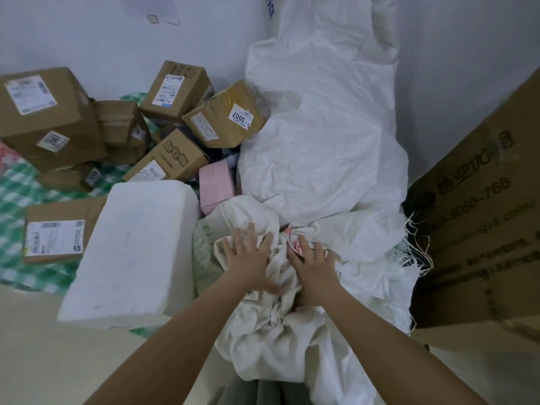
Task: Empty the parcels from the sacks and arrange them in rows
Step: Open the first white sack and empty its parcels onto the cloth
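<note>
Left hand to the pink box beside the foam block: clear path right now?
Probably yes. The left hand lies spread on the crumpled sack, and the pink box sits just beyond its fingertips, top face exposed; only a sack fold lies between.

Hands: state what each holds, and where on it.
Left hand presses flat on the bunched mouth of the white sack; right hand grips that gathered fabric.

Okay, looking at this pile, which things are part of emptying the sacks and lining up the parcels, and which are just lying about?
Part of the job:
- crumpled sack under the left hand and right hand
- tall white sack behind it
- cardboard parcels, tumbled, not yet in rows
- pink box
- white foam box

Just lying about:
- green checked cloth
- paper on the wall
</note>
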